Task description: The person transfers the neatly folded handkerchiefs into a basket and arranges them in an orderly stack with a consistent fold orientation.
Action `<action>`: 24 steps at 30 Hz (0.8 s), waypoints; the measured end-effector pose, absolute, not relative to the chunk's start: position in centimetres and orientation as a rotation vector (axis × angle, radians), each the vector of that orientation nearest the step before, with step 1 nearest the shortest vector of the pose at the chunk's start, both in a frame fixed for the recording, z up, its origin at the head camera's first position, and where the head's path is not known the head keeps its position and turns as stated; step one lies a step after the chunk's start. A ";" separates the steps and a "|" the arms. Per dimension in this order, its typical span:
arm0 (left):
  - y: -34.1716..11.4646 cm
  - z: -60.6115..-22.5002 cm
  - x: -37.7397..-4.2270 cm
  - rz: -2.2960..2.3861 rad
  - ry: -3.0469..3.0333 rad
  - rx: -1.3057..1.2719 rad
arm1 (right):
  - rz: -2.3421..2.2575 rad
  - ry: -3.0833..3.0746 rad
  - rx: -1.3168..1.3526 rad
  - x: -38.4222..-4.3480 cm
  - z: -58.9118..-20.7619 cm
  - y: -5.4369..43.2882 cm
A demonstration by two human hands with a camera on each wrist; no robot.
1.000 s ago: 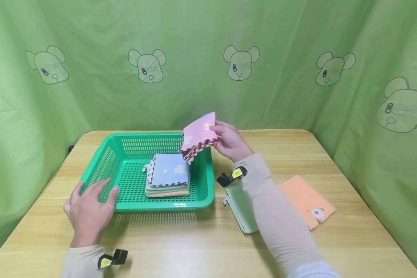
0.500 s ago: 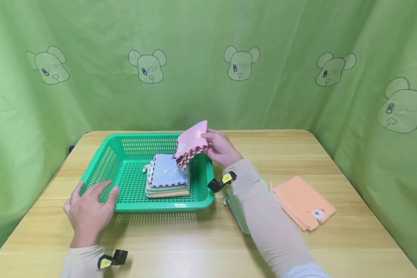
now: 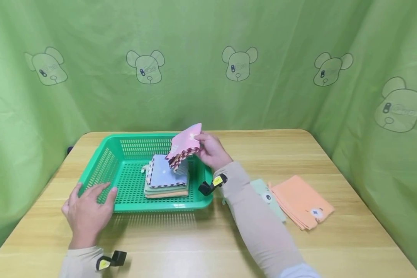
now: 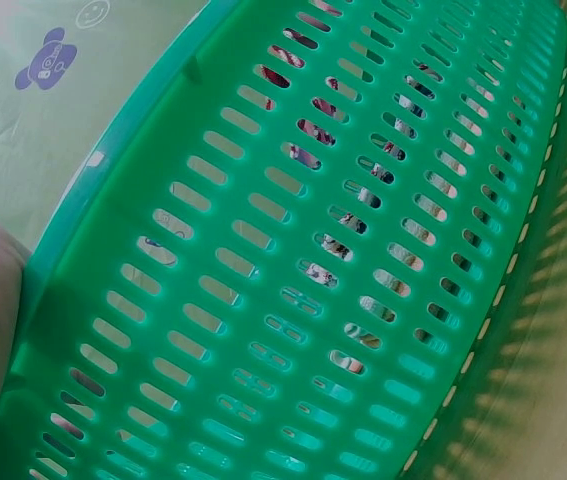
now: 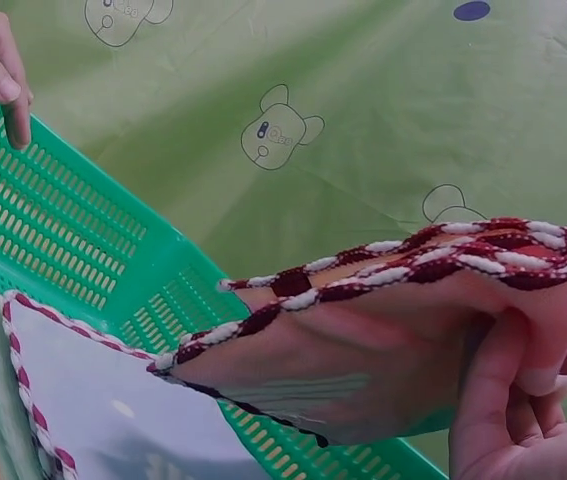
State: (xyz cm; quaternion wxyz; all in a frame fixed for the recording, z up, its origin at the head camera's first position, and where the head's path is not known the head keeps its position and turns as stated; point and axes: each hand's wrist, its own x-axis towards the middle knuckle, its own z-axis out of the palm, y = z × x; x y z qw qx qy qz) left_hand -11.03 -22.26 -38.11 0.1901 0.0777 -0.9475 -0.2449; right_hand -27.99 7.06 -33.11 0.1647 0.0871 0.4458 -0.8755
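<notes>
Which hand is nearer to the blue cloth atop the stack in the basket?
The right hand. It is raised right of the blue cloth, gripping the pink cloth; the left hand is farther, at the near left corner of the green basket.

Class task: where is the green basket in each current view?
Head: green basket, left of centre.
Left wrist: its slotted wall fills most of the picture.
Right wrist: left side to bottom centre, partly behind the pink cloth.
Shared landmark: left hand, at the rim.

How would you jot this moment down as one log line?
right hand: holds pink cloth over stack | left hand: on basket rim | stack: in basket | green cloth, orange cloth: on table
</notes>
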 end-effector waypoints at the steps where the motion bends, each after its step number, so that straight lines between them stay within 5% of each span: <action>1: -22.3 -38.1 -11.0 -0.687 -2.665 0.221 | -2.495 1.267 0.254 -27.9 -33.1 6.9; 24: -22.3 -38.2 -11.1 -0.678 -2.661 0.212 | -2.469 1.240 0.226 -27.4 -32.9 3.7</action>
